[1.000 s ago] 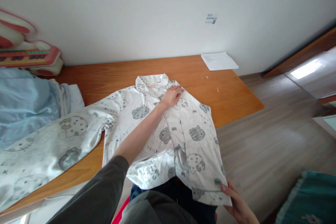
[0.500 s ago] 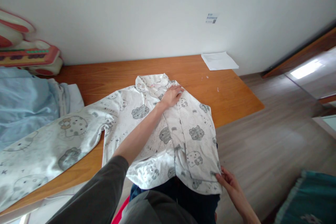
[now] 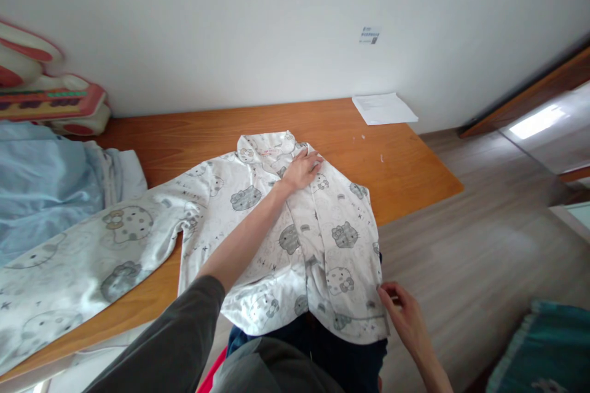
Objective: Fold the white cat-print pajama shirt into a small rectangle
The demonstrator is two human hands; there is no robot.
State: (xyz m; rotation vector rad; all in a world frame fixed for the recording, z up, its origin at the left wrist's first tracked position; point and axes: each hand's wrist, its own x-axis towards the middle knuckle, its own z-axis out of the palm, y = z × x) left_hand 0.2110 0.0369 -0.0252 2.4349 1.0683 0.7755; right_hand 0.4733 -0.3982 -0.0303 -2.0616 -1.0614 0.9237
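One patterned shirt lies on the worktop, its collar pointing to the worktop's far edge, the body's long axis running from there to the hem, which overhangs the near edge; one sleeve stretches toward the worktop's left end. My left grip, released, rests flat on cloth above the worktop; beyond its near edge, whether my right grip pinches the shirt's side, I cannot tell.

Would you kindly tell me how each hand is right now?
Left hand: open, resting on the shirt.
Right hand: at the shirt's side; grip cannot be told.
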